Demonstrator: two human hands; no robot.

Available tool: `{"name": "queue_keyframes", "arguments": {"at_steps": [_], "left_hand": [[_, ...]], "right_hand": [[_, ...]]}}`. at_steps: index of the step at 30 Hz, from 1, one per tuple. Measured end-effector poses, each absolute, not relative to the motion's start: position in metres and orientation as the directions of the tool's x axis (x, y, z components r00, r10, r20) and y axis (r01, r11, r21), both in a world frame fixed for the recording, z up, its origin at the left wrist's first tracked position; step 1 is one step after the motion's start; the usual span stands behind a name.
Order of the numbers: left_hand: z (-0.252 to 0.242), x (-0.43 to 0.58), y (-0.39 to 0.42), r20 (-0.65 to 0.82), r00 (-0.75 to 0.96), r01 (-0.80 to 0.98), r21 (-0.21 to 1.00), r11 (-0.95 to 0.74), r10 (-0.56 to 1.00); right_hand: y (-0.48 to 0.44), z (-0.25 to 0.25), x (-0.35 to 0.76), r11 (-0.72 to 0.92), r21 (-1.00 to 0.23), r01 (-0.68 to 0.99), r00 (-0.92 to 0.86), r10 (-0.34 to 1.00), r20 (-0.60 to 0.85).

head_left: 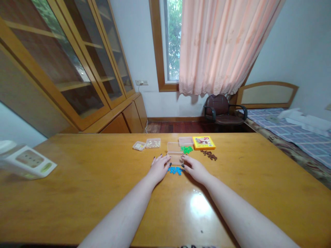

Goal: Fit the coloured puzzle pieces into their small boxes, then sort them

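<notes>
My left hand [159, 166] and my right hand [195, 167] rest on the wooden table [77, 179], either side of a small clear plastic box [176, 159]. The fingertips of both hands touch the box's near corners, fingers stretched out flat. A heap of small blue pieces [175, 170] lies between my hands, just in front of the box. Green pieces [186, 149] lie behind the box, and brown pieces [209, 155] lie to the right.
Other clear boxes [172, 146] and lids [185, 140] sit further back, with two small boxes of pale pieces [153, 143] to the left. A yellow packet [203, 142] lies at the back right. A white appliance [24, 161] stands far left. A chair [222, 110] and bed [292, 131] lie beyond.
</notes>
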State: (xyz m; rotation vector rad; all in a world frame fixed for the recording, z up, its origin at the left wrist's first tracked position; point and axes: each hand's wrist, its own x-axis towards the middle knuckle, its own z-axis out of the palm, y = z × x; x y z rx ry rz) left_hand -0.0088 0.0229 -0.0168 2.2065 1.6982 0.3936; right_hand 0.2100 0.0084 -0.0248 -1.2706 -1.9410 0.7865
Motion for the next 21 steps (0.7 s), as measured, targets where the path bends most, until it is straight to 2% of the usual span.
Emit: {"name": "queue_keyframes", "arguments": {"at_steps": [6,9,12,14,17,21], "left_hand": [[-0.011,-0.007,0.018,0.033,0.263,0.885,0.388,-0.255,0.964],[-0.003,-0.010,0.014,0.090,0.260,0.878,0.391,-0.274,0.961],[0.010,-0.018,0.010,0.082,0.192,0.913,0.351,-0.208,0.978],[0.018,-0.024,0.008,0.034,0.219,0.925,0.310,-0.218,0.975],[0.024,-0.031,0.007,0.001,0.362,0.895,0.279,-0.348,0.932],[0.017,-0.033,0.008,-0.014,0.483,0.843,0.276,-0.461,0.875]], "right_hand": [[0.008,-0.025,0.209,0.395,-0.703,0.592,-0.332,0.914,0.234],[0.006,-0.021,0.211,0.442,-0.641,0.627,-0.284,0.896,0.341],[0.004,-0.014,0.214,0.453,-0.575,0.681,-0.234,0.879,0.415],[0.002,-0.009,0.217,0.443,-0.539,0.716,-0.276,0.889,0.365],[0.000,-0.004,0.221,0.440,-0.493,0.751,-0.381,0.898,0.221],[0.001,-0.001,0.226,0.421,-0.437,0.795,-0.421,0.901,0.102]]}}
